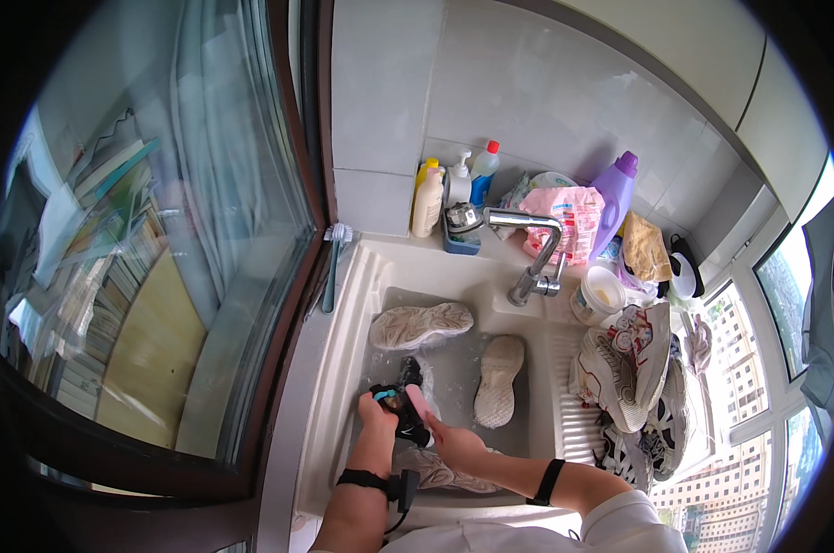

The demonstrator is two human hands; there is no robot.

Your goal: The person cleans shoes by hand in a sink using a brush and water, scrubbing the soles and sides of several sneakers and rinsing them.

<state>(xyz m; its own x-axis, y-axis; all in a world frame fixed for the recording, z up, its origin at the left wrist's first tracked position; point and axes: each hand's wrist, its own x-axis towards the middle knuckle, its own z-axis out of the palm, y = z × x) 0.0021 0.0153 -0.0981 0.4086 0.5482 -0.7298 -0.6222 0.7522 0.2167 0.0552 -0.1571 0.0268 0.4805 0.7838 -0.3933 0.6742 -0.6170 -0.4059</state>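
Note:
My left hand point(377, 413) holds a black shoe point(410, 422) with a turquoise part over the left side of a sink point(541, 387) holding greyish water. In my right hand point(451, 442) is a pink-handled tool point(418, 401), probably a brush, held against the shoe; its working end is hard to see. A pale shoe lies sole up point(422, 326) near the sink's back wall. Another pale shoe point(500, 380) rests sole up to the right. Partly behind my right wrist, a third pale shoe point(444, 471) sits in the water at the near side.
Several shoes point(621, 373) are piled on the ribbed washboard point(576, 428) at the right. A chrome faucet point(538, 266) rises behind the sink. Bottles point(428, 202), a pink bag point(565, 214) and a white tub point(598, 296) stand on the back ledge. A scrub brush point(332, 269) lies left, beside the window frame.

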